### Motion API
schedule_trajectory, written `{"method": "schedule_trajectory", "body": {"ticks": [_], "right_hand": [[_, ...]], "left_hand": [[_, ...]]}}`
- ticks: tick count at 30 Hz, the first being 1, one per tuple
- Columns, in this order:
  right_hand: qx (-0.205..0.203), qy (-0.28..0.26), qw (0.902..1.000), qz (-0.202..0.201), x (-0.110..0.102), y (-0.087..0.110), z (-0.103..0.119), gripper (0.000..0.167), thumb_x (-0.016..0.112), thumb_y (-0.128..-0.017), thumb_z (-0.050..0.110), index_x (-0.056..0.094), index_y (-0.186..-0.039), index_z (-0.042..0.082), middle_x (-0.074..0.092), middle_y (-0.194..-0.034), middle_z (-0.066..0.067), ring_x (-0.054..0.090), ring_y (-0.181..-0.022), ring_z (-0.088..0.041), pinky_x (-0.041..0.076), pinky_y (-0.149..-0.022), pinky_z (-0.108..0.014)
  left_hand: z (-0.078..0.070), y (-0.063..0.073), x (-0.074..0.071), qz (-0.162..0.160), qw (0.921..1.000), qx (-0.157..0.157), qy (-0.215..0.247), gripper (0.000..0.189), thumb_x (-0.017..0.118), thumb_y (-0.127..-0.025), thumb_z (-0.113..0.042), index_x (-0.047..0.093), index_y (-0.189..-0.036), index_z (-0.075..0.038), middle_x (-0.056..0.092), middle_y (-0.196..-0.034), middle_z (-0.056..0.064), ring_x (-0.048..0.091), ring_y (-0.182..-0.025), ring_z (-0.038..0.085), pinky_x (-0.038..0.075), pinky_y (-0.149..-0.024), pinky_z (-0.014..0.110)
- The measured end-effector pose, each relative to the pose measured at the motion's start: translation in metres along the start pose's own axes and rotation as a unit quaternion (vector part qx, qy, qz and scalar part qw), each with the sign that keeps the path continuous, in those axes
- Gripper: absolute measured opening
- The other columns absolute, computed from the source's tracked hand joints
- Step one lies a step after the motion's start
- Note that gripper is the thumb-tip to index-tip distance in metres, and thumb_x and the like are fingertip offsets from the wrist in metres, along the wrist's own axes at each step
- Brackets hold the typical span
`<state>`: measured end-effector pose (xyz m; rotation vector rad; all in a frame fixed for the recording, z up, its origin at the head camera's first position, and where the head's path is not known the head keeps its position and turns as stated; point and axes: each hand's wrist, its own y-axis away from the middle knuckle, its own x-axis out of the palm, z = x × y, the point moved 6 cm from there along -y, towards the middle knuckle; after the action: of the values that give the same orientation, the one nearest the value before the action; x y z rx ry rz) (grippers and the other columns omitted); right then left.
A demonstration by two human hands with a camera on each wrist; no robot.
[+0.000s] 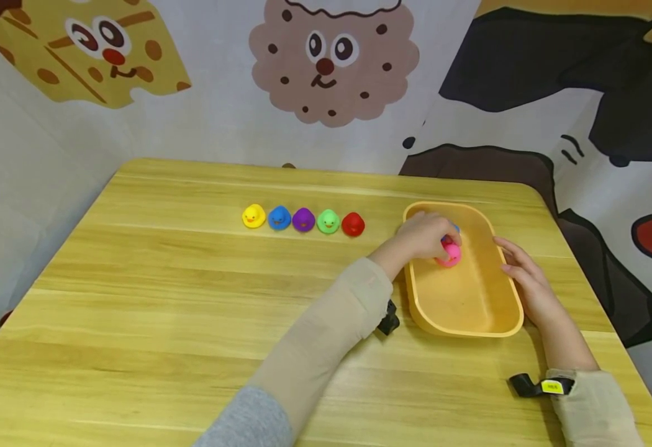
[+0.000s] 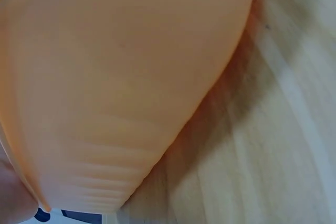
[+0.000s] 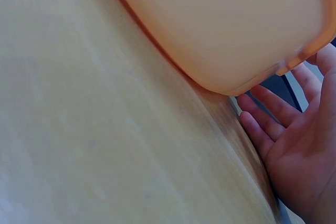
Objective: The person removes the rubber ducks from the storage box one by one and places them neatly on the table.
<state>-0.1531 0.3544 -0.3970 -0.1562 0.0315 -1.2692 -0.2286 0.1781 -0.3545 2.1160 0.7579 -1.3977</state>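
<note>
In the head view my left hand (image 1: 428,236) reaches over the left side of an orange plastic basin (image 1: 462,330). Its thumb and fingers pinch a pink rubber duck (image 1: 450,254) inside the basin. Behind that, a blue rubber duck (image 1: 453,232) is partly hidden by the fingers. My right hand (image 1: 529,282) rests at the basin's right rim, its fingertips on the edge. In the right wrist view, the fingers of the right hand (image 3: 294,135) extend loosely beside the basin wall (image 3: 226,30). The left wrist view mostly shows the basin's outer wall (image 2: 121,87).
On the wooden table (image 1: 153,298), left of the basin, several rubber ducks stand in a row: yellow (image 1: 254,216), blue (image 1: 279,218), purple (image 1: 303,220), green (image 1: 328,221) and red (image 1: 353,224). A cartoon-printed cloth (image 1: 208,124) hangs behind the table.
</note>
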Motion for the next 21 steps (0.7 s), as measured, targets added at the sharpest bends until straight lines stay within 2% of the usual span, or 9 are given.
{"method": "schedule_trajectory", "body": {"ticks": [6,12,14,18,21], "right_hand": [[0.005,0.002,1.0,0.001,0.001,0.0,0.001,0.048,0.032,-0.101,0.001,0.031,-0.149,0.007,0.043,-0.14,-0.002,0.054,-0.113,-0.013,0.05,-0.084,-0.025],[0.005,0.006,1.0,-0.001,0.001,0.0,0.001,0.048,0.032,-0.101,0.001,0.031,-0.149,0.006,0.043,-0.141,-0.002,0.053,-0.114,-0.012,0.049,-0.084,-0.025],[0.005,0.008,1.0,-0.002,0.001,0.0,0.001,0.048,0.032,-0.101,0.001,0.031,-0.149,0.006,0.043,-0.14,-0.001,0.053,-0.114,-0.012,0.049,-0.084,-0.024],[0.005,0.011,0.9999,-0.004,0.001,0.0,0.001,0.048,0.031,-0.101,0.001,0.032,-0.149,0.007,0.044,-0.139,-0.001,0.054,-0.113,-0.012,0.049,-0.084,-0.024],[0.004,0.011,0.9999,-0.004,0.001,0.0,0.001,0.048,0.031,-0.101,0.0,0.032,-0.149,0.006,0.044,-0.139,-0.001,0.054,-0.113,-0.012,0.049,-0.084,-0.024]], "left_hand": [[0.001,0.0,-0.004,-0.023,0.9994,0.012,0.025,0.034,0.074,-0.085,-0.034,0.068,-0.118,-0.033,0.057,-0.125,-0.018,0.045,-0.117,0.001,0.027,-0.096,0.021],[0.002,0.001,-0.01,-0.05,0.9966,0.033,0.058,0.034,0.074,-0.085,-0.03,0.069,-0.118,-0.027,0.06,-0.121,-0.015,0.048,-0.114,0.002,0.028,-0.095,0.02],[0.001,0.003,-0.013,-0.061,0.9952,0.042,0.065,0.033,0.074,-0.085,-0.028,0.069,-0.117,-0.026,0.061,-0.119,-0.014,0.049,-0.113,0.002,0.026,-0.097,0.019],[-0.002,0.009,-0.022,-0.087,0.9914,0.06,0.077,0.031,0.074,-0.085,-0.026,0.07,-0.116,-0.023,0.062,-0.116,-0.013,0.05,-0.113,0.002,0.015,-0.106,0.016],[-0.004,0.016,-0.03,-0.111,0.9879,0.074,0.079,0.031,0.075,-0.084,-0.026,0.071,-0.115,-0.022,0.063,-0.114,-0.011,0.05,-0.113,0.004,0.018,-0.106,0.017]]}}
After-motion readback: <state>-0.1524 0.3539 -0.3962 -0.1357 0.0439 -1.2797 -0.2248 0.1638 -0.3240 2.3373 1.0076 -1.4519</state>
